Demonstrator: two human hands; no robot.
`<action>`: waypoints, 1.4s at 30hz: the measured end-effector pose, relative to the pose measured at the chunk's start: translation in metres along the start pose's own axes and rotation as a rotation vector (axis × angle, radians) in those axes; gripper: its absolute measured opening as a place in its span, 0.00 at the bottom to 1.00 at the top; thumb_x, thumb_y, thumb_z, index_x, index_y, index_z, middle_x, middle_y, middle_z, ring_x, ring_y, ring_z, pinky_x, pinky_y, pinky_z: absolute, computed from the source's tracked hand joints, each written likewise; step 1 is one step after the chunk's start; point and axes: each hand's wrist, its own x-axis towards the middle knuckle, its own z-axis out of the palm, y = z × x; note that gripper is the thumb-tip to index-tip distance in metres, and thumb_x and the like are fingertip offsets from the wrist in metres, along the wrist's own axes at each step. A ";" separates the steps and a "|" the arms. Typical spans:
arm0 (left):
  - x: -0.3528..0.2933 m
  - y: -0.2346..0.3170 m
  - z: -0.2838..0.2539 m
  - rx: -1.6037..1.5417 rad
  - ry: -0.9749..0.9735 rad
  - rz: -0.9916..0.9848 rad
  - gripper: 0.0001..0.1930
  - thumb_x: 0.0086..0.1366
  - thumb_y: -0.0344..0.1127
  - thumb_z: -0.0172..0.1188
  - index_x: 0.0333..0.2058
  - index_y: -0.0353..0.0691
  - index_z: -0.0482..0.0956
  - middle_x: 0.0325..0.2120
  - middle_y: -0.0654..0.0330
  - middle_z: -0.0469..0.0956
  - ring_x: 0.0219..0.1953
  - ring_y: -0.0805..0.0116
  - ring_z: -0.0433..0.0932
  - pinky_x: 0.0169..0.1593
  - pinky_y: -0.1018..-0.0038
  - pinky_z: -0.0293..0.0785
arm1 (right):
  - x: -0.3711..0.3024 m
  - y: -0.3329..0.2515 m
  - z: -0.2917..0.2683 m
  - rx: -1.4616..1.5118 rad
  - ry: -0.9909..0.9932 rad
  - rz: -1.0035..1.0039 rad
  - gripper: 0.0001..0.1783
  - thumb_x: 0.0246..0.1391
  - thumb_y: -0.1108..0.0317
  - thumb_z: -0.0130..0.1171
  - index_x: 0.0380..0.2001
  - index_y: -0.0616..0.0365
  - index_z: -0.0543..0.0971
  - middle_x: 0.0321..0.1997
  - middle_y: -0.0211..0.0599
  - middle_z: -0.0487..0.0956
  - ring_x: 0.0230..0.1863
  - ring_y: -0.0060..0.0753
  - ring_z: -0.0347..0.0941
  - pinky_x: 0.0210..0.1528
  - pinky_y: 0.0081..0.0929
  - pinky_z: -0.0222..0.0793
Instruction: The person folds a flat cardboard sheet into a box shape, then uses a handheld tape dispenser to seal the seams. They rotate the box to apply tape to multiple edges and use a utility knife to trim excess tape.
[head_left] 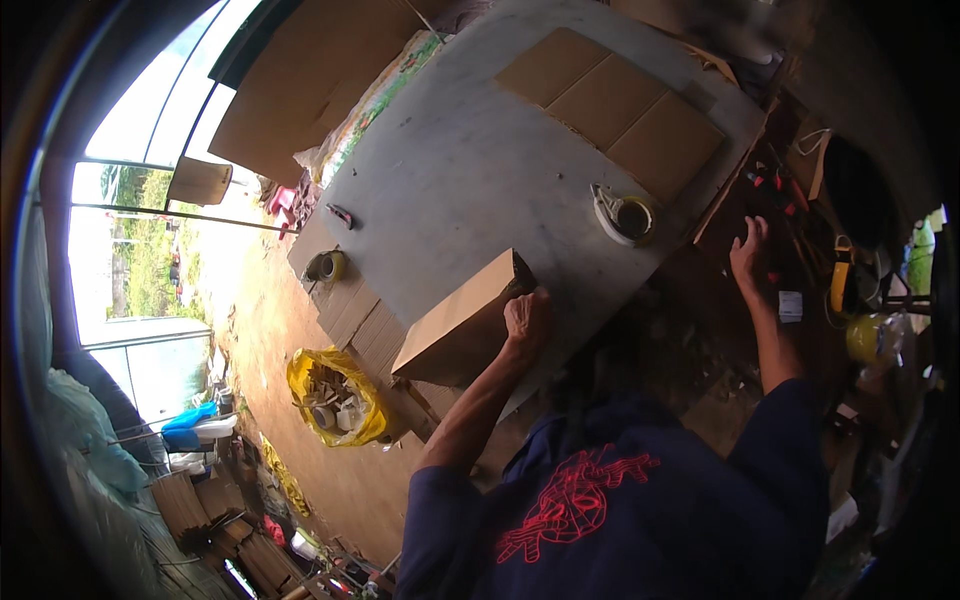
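A brown cardboard box (455, 315) stands on the near edge of the grey table (440, 180). My left hand (527, 318) is closed at the box's right end; its fingertips are partly hidden. Off the table to the right, my right hand (750, 255) reaches over a dark brown surface (725, 215), fingers apart and holding nothing I can see. Just beyond that hand lie red-handled tools (788, 190), too small to make out. A tape dispenser with a roll (625, 217) rests on the table between my hands.
A flattened cardboard sheet (610, 105) lies at the table's far side. Tape rolls (326, 266) and a small red-and-black tool (341, 215) sit at the left edge. A yellow bag of scraps (375, 415) stands below. A yellow-handled object (842, 275) is at right.
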 end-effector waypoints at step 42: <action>-0.150 -0.196 -0.160 -1.111 0.602 -0.210 0.17 0.63 0.33 0.65 0.51 0.38 0.86 0.20 0.66 0.77 0.24 0.81 0.70 0.30 0.77 0.70 | -0.104 -0.578 -0.025 0.915 -1.650 0.070 0.33 0.79 0.49 0.28 0.75 0.58 0.59 0.70 0.39 0.70 0.68 0.29 0.66 0.71 0.25 0.62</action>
